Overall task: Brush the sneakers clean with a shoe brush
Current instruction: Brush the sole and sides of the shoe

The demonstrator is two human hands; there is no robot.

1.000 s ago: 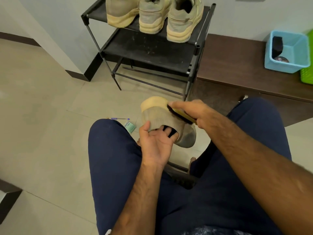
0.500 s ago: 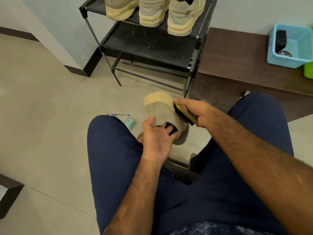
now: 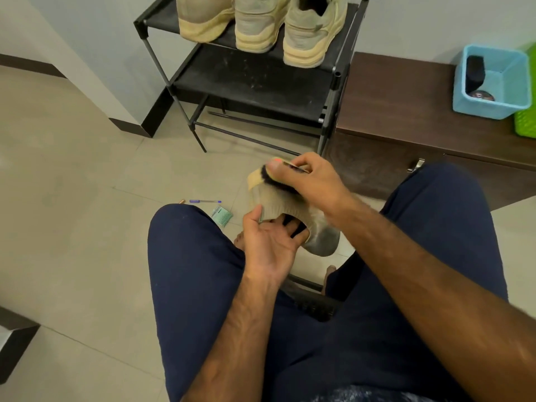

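The brush [image 3: 268, 177] has advanced toward the sneaker [image 3: 278, 203] toe; right hand [image 3: 313, 181] grips it, left hand [image 3: 271, 245] grips the collar. Brushing in progress.

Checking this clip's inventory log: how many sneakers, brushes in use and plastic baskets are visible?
Sneakers: 4 (held sneaker, three rack sneakers)
Brushes in use: 1 (shoe brush)
Baskets: 2 (blue basket, green basket)
Total: 7

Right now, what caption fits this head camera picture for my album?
Right hand scrubs a beige sneaker with a brush, left hand holding it.
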